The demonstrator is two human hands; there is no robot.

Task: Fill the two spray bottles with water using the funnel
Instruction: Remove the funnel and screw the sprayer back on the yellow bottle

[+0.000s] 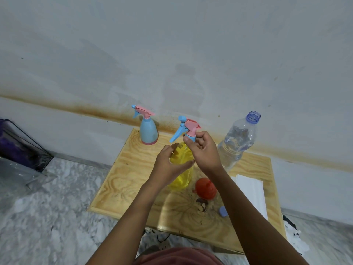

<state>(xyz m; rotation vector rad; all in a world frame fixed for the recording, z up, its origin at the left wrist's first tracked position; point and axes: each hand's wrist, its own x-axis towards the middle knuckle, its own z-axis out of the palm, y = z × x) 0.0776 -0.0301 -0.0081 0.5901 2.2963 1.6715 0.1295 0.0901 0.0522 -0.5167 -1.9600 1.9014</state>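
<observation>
Centre of frame, on the wooden board (122, 180): yellow spray bottle (181, 176) upright, gripped round its shoulder by the left hand (172, 161), fingers curled closed on the body. Right hand (202, 150) just above it, fingertips pinched shut on the collar of the pink-and-blue trigger head (188, 129); cannot tell whether screwing on or off. Likely risks from here: a cross-threaded or loose collar, leaking later; a twist against a slack left-hand grip, tipping the bottle toward the red funnel (205, 188) lying just beside its base at lower right; an elbow swing to the right, knocking the uncapped clear water bottle (236, 142) standing near the board's right edge, spilling onto the white folded paper (250, 190) below it. Count: two spray bottles, the second a blue spray bottle (149, 132) upright at the board's far edge, head fitted; one funnel; one water bottle; one small blue cap (223, 211), lower right.
</observation>
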